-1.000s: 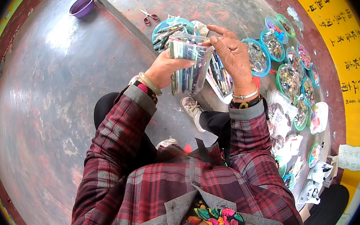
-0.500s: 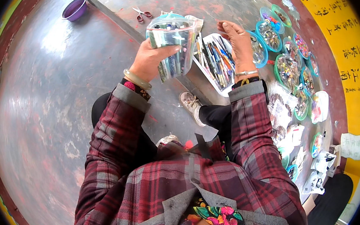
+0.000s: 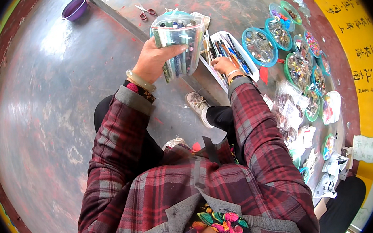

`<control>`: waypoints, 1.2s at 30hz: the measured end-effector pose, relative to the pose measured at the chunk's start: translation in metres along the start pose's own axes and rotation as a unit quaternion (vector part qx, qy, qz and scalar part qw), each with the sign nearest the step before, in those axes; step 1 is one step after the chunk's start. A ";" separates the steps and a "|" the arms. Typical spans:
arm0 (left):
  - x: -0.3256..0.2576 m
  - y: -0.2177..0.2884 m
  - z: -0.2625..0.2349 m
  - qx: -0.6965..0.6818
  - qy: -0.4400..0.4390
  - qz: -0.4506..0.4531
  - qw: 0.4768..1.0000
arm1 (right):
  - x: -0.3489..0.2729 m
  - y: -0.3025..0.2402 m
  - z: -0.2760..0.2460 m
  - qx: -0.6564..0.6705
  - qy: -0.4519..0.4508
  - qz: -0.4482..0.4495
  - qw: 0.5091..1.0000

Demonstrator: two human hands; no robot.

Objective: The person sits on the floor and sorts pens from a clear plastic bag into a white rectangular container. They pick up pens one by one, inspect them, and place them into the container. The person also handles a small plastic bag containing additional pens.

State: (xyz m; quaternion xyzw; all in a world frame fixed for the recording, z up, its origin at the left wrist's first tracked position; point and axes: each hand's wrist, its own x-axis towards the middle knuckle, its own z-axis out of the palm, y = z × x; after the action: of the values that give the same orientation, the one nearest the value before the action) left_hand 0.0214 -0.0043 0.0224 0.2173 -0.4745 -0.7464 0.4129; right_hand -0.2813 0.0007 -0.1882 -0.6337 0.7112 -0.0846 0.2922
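A purple bowl (image 3: 74,7) sits at the far left on the grey floor (image 3: 46,107), well apart from everything else. Red-handled scissors (image 3: 145,11) lie far off, near the middle. Along the right runs a row of round blue and green rimmed trays (image 3: 259,46) filled with small colourful trinkets, set close together. Nearer on the right lie clear packets (image 3: 289,111) and white wrapped bundles (image 3: 331,170). A yellow banner (image 3: 355,46) lines the far right edge, with a white paper sheet (image 3: 370,149) on it.
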 end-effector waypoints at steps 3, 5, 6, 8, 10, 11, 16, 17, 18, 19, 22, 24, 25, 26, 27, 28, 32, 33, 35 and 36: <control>-0.001 -0.001 0.000 0.010 0.001 -0.003 1.000 | 0.000 -0.005 0.015 -0.057 -0.004 0.071 0.996; -0.002 -0.002 -0.001 0.011 0.001 -0.005 1.000 | -0.001 -0.005 0.015 -0.037 0.016 0.061 0.997; -0.001 -0.002 -0.002 0.009 0.001 -0.008 1.000 | -0.002 -0.004 0.012 -0.021 0.026 0.057 0.998; -0.003 -0.002 -0.005 0.009 0.006 -0.012 1.000 | -0.007 -0.016 -0.003 0.012 0.047 0.039 0.998; 0.000 0.000 0.001 0.004 -0.003 -0.012 1.000 | 0.000 0.003 -0.023 0.094 0.086 0.039 0.991; 0.001 0.000 0.003 0.006 -0.005 -0.013 1.000 | 0.002 0.011 -0.036 0.133 0.105 0.037 0.985; -0.002 -0.002 -0.002 0.034 0.004 -0.003 0.999 | -0.026 -0.030 -0.115 0.544 0.134 0.003 0.829; -0.001 -0.003 -0.001 0.032 -0.001 -0.010 0.999 | -0.035 -0.036 -0.131 0.596 0.151 -0.020 0.788; -0.002 -0.003 -0.002 0.032 -0.002 -0.015 0.999 | -0.049 -0.052 -0.143 0.626 0.166 -0.034 0.761; -0.001 -0.003 0.000 0.030 -0.007 -0.021 0.999 | -0.064 -0.065 -0.156 0.654 0.183 -0.048 0.733; 0.000 -0.006 0.003 0.035 -0.011 -0.023 0.999 | -0.091 -0.082 -0.170 0.719 0.184 -0.098 0.663; 0.001 -0.009 0.004 0.040 -0.005 -0.027 0.999 | -0.098 -0.089 -0.171 0.742 0.180 -0.119 0.634; 0.001 -0.011 0.005 0.041 -0.004 -0.030 0.999 | -0.099 -0.092 -0.170 0.750 0.179 -0.121 0.625; 0.000 -0.013 0.005 0.043 -0.003 -0.034 0.998 | -0.099 -0.096 -0.169 0.758 0.177 -0.123 0.616; 0.001 -0.014 0.006 0.045 0.000 -0.037 0.998 | -0.100 -0.100 -0.168 0.768 0.176 -0.136 0.601; 0.002 -0.016 0.005 0.053 -0.009 -0.029 0.998 | -0.101 -0.109 -0.168 0.779 0.171 -0.149 0.584; 0.004 -0.023 0.005 -0.031 0.031 -0.063 0.997 | -0.108 -0.148 -0.155 0.793 0.069 -0.218 0.565; 0.004 -0.023 0.006 -0.043 0.041 -0.059 0.997 | -0.110 -0.159 -0.148 0.792 0.039 -0.229 0.564; 0.004 -0.025 0.003 -0.065 0.060 -0.054 0.995 | -0.116 -0.182 -0.138 0.745 0.014 -0.188 0.640; 0.005 -0.027 -0.006 -0.132 0.046 -0.061 0.988 | -0.114 -0.189 -0.130 0.714 0.024 -0.169 0.678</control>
State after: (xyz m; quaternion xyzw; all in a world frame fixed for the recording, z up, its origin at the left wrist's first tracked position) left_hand 0.0117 -0.0056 -0.0034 0.2234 -0.3385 -0.8155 0.4129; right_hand -0.1856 0.0420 0.0455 -0.3395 0.3220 -0.6305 0.6193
